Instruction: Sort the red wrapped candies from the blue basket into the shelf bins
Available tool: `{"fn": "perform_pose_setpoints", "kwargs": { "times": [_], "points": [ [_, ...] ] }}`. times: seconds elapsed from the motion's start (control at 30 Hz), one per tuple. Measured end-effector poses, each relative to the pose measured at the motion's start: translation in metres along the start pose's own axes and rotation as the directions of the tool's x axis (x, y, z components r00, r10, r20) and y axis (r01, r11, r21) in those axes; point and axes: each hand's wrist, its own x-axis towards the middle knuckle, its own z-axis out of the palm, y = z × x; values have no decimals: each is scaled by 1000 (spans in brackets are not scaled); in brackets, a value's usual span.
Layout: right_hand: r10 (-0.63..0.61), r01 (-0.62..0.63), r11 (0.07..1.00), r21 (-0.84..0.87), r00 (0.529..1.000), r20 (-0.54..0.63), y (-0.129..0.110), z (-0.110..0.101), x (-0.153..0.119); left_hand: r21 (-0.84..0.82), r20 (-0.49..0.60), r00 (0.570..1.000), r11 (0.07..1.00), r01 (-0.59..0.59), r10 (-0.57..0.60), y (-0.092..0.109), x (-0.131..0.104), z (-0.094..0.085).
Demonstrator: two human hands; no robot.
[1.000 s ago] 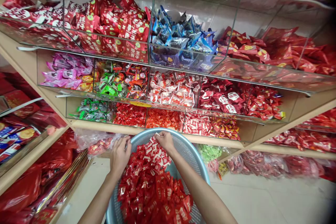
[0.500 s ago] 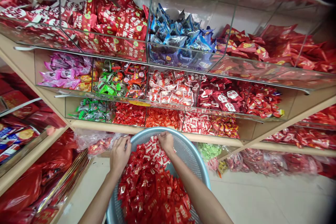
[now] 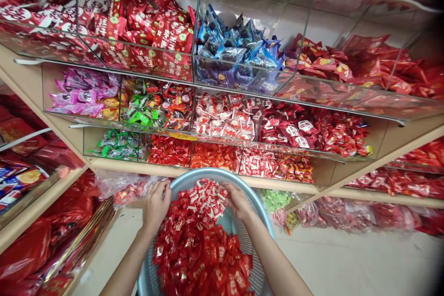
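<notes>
A round pale blue basket (image 3: pixel 268 222) with mesh walls holds a heap of red wrapped candies (image 3: pixel 204 259). Smaller white-and-red candies (image 3: pixel 208 196) lie at its far side. My left hand (image 3: pixel 157 201) rests over the basket's left rim, fingers bent and close together around the edge. Inside the far right part of the basket, my right hand (image 3: pixel 236 201) touches the edge of the white-and-red candies, its fingers apart and slightly curled, with nothing clearly held.
Glass-fronted shelves (image 3: pixel 229 141) of wrapped sweets rise just beyond the basket. A clear plastic bag (image 3: pixel 121 187) lies left of my left hand. Green packets (image 3: pixel 275 200) sit under the shelf to the right, above the tiled floor (image 3: pixel 333 259).
My right hand has moved right and slightly down, and its fingers have opened from a closed shape. More of the white-and-red candies shows. My left hand stays at the rim.
</notes>
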Motion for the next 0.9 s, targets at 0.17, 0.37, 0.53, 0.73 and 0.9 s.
{"fn": "perform_pose_setpoints", "kwargs": {
  "times": [0.17,0.37,0.53,0.73,0.9],
  "points": [
    [28,-27,997,76,1000,-15,-5,-9,-12,-1,-5,1000,1000,-6,6,1,0,0],
    [64,-58,995,-86,996,61,1,2,-20,-7,-17,1000,1000,-12,12,0,0,0],
    [-74,102,965,-242,990,124,7,15,-18,-11,-25,999,1000,-25,25,-3,-1,2],
    [-116,162,947,-279,978,174,14,29,0,-30,-42,998,999,-44,42,-6,-1,5],
    [-230,258,915,-309,965,125,27,37,21,-15,-51,997,998,-60,60,-6,-2,5]
  ]
}}
